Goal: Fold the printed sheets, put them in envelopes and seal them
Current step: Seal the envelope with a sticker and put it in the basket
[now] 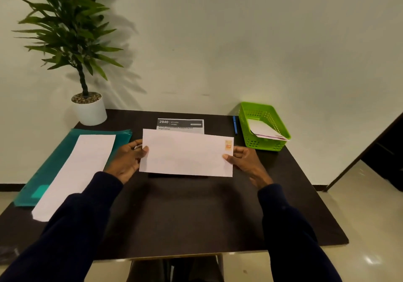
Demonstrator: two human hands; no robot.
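Spanning most of the view, a dark table carries a teal folder at the left with white sheets lying on it. Both hands hold one white envelope just above mid-table: the left hand pinches its left edge, the right hand its right. A green basket at the far right holds envelopes; a printed sheet lies behind, a blue pen beside the basket.

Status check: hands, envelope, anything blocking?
Left hand and right hand grip envelope by its ends, above table. Basket far right, path open.
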